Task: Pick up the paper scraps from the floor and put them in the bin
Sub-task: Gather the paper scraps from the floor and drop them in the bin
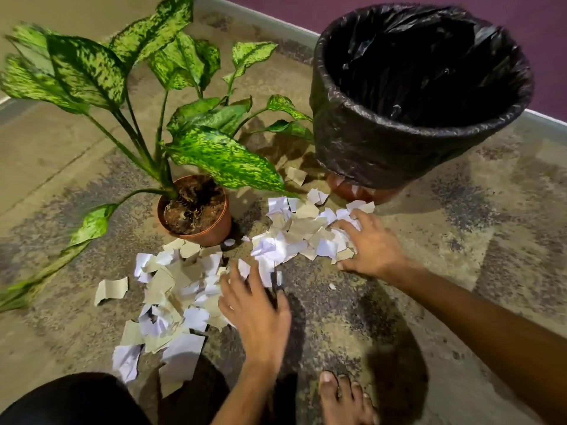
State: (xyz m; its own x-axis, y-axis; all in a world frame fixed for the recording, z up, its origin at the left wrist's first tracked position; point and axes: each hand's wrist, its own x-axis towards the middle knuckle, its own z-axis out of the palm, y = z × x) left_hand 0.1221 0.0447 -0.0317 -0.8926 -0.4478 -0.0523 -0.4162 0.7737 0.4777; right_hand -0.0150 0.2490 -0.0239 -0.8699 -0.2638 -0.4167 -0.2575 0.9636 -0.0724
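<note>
The job looks barely begun. Torn paper scraps [294, 234] in white and beige lie spread over the concrete floor [460, 240] in two loose heaps: one under and just ahead of the right hand [372, 245], the other [171, 302] to the left of the left hand [257, 308] and trailing back toward the person's knee. A lone beige piece [111, 290] sits farther left, apart from the rest.

The right hand lies on the far heap with fingers spread and bent over the scraps, raking rather than clenching. The left hand rests flat with straight fingers touching the edge of the near heap; neither has lifted anything.

The bin [420, 96], lined with a black bag, stands beyond the right hand, and no paper shows in the part of its inside that is visible. A potted plant [196, 210] stands beyond the left hand, its pot touching the scraps.
</note>
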